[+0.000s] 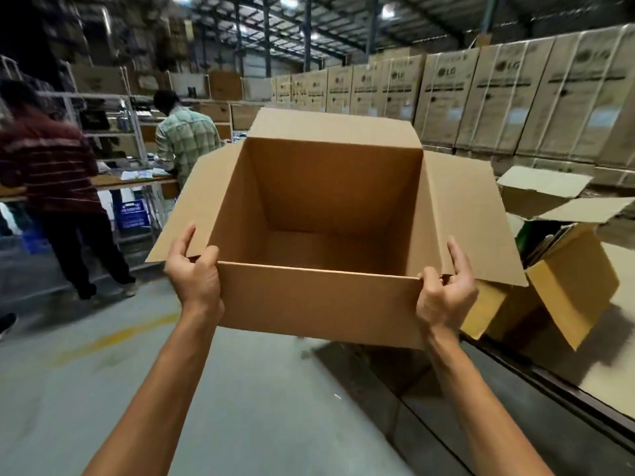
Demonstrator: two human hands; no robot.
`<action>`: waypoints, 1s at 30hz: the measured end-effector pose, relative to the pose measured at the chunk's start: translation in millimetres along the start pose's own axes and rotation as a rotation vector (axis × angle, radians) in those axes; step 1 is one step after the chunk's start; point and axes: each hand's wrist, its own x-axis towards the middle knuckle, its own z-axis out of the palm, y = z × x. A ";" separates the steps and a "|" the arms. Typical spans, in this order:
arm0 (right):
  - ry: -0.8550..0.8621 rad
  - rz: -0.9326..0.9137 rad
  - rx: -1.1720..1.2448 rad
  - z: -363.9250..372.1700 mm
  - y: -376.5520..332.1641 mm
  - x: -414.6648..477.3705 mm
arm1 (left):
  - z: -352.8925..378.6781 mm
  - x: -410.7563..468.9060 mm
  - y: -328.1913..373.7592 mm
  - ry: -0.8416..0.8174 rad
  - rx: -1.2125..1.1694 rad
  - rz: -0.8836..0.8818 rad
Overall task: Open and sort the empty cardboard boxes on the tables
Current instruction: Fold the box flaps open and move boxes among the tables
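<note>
1. The cardboard box (319, 300) is up in the air, open and empty. It is held out over the floor (240, 407), just left of the table (611, 369), and rests on nothing.
2. The left hand (194, 273) is wrapped round the near-left corner and the right hand (445, 297) round the near-right corner, so both are grasping the box. All the hold is on the near wall and the far end hangs unsupported. A loose grip could let it dip forward and slide out.
3. Watch the right flap (470, 214), splayed wide and reaching toward the tilted box (570, 286) on the table. That box leans at the table edge with something dark and green inside. A swing to the right could clip it and tip it onto the floor.
4. The left flap (192, 207) sticks out toward the aisle. The two people (58, 187) at the far bench are well apart from it, so that is a lesser worry.
5. I cannot tell whether the bottom is taped. If it isn't, setting the box down hard may buckle it.
6. The box hides the table edge just ahead, so a blind set-down could land it half off.
</note>
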 end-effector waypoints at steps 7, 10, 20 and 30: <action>0.107 -0.177 0.118 36.4 9.9 148.3 | 156.1 50.6 7.1 -0.061 -0.138 0.144; 0.134 -0.230 0.167 37.2 12.2 207.4 | 231.4 65.8 11.7 -0.141 -0.229 0.156; 0.415 -0.291 0.066 2.4 48.2 347.8 | 448.7 63.4 -6.6 -0.393 -0.374 0.103; 0.599 -0.193 -0.117 -18.5 98.2 449.0 | 623.1 47.1 -57.8 -0.680 -0.424 -0.041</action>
